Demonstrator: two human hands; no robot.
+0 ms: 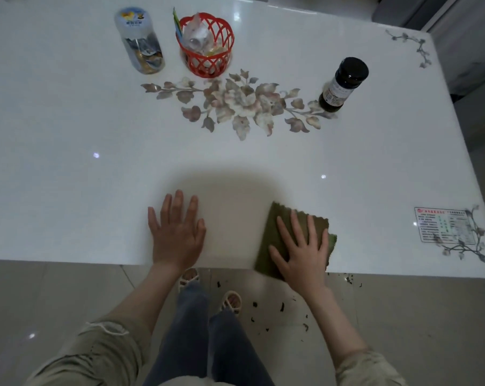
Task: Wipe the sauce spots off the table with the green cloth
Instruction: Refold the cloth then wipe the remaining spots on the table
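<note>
The green cloth [274, 232] lies flat on the white table [96, 190] at its near edge, right of centre, with one corner over the edge. My right hand [301, 252] presses down on the cloth with straight, spread fingers. My left hand [177, 232] rests flat on the bare tabletop to the left of the cloth, fingers straight. No sauce spots show on the table near the hands.
A dark sauce bottle [344, 83] stands at the right of the floral print. A red basket [206, 45] and a clear plastic jar [139, 41] stand at the far side. Dark crumbs [266, 305] lie on the floor below the table edge.
</note>
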